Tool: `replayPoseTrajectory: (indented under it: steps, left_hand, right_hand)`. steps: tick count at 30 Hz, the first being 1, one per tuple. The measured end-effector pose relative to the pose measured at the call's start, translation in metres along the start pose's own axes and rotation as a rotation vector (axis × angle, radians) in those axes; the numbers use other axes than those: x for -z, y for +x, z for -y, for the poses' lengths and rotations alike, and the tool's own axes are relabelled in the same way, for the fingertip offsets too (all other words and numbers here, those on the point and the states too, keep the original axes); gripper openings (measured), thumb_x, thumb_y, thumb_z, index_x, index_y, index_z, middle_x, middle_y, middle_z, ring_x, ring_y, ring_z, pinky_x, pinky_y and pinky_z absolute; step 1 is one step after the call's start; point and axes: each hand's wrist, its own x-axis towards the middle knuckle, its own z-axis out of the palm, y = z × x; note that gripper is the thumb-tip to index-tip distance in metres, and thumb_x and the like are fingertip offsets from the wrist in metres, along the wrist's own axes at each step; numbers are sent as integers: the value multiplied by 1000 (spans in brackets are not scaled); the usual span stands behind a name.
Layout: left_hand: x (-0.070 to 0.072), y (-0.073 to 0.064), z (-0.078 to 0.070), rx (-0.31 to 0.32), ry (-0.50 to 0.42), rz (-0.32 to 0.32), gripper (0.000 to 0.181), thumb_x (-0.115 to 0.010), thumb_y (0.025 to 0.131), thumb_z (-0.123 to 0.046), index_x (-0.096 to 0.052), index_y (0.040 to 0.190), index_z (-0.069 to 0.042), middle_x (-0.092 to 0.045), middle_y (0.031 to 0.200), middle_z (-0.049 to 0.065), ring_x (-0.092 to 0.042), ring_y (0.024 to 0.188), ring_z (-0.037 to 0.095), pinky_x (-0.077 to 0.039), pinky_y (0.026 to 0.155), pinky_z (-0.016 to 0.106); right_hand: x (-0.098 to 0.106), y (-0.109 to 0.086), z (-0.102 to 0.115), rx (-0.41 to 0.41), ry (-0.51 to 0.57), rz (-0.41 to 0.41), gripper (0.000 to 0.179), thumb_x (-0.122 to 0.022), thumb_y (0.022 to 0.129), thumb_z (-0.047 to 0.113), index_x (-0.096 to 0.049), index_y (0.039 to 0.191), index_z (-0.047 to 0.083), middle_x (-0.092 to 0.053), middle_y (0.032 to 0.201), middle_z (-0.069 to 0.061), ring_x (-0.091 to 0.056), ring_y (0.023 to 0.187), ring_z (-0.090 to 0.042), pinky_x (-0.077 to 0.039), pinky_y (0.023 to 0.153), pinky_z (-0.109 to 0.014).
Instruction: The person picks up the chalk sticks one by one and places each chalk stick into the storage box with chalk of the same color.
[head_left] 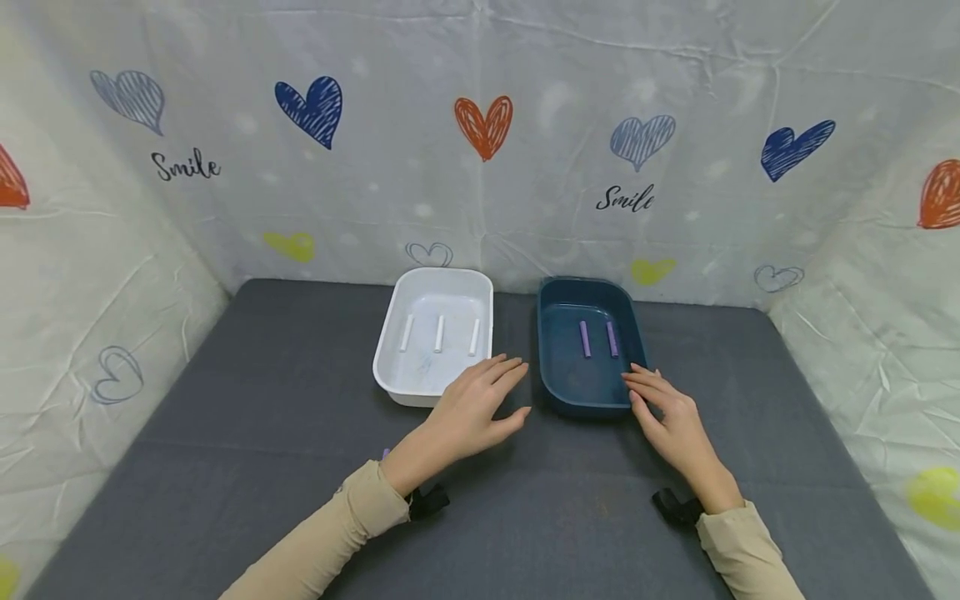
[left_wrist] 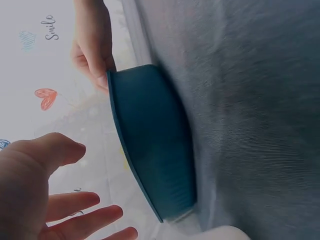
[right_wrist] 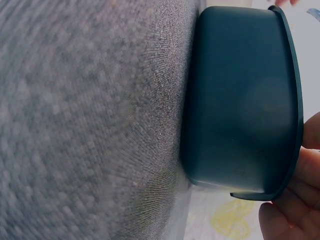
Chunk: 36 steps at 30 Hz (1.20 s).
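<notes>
My right hand (head_left: 672, 425) is at the front right corner of a dark teal tray (head_left: 587, 392), thumb and fingers holding its rim. Two purple sticks (head_left: 585, 339) lie in that tray. Held in the air between the two trays, my left hand (head_left: 474, 414) has its fingers extended and nothing in them. It overlaps the front right corner of a white tray (head_left: 405, 382), which contains three white sticks (head_left: 439, 333). The left wrist view shows the left thumb and fingers (left_wrist: 85, 220) spread apart, with the teal tray's side (left_wrist: 155, 140) beyond.
A dark grey cloth (head_left: 247, 433) covers the table. A small purple thing (head_left: 386, 453) peeks out behind the left wrist. White curtains (head_left: 547, 50) printed with hearts and "Smile" stand behind the trays and at both sides. Black straps (head_left: 427, 502) sit at the wrists.
</notes>
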Motion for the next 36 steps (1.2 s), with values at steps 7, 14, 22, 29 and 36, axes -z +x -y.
replayPoseTrajectory:
  steps: [7, 14, 22, 29, 36]
  left_hand:
    - [10, -34, 9, 5, -38, -52, 51, -73, 88, -27, -63, 132, -2, -62, 133, 14, -58, 122, 32, -48, 101, 46]
    - [23, -70, 19, 15, -69, -77, 55, -78, 85, -26, -62, 134, -4, -61, 133, 12, -54, 128, 33, -48, 101, 48]
    - [33, -99, 21, 17, -176, -78, 55, -80, 83, -20, -62, 133, -5, -59, 138, 11, -54, 130, 28, -52, 95, 46]
    - [37, -119, 28, 58, -217, -49, 55, -82, 82, -19, -64, 131, -6, -61, 135, 10, -60, 121, 25, -55, 89, 45]
    - [44, -136, 41, 155, -188, 132, 70, -83, 80, -39, -59, 137, -5, -53, 144, 11, -50, 133, 31, -49, 98, 50]
  right_hand:
    - [0, 0, 1, 20, 13, -6, 25, -66, 89, -7, -71, 114, -7, -67, 122, -20, -59, 121, -35, -36, 106, -55]
    - [1, -1, 1, 37, 11, -25, 25, -66, 89, -9, -71, 114, -8, -67, 121, -21, -60, 120, -36, -34, 111, -45]
    - [1, -2, 2, 18, 0, -17, 25, -65, 89, -8, -71, 114, -8, -66, 122, -21, -60, 120, -36, -34, 112, -41]
    - [0, -2, 2, 17, 3, -16, 25, -65, 89, -8, -70, 114, -8, -66, 123, -22, -59, 120, -36, -36, 107, -51]
    - [-1, -1, 3, 27, 12, -19, 25, -65, 89, -9, -70, 113, -9, -66, 123, -21, -59, 120, -36, -36, 107, -51]
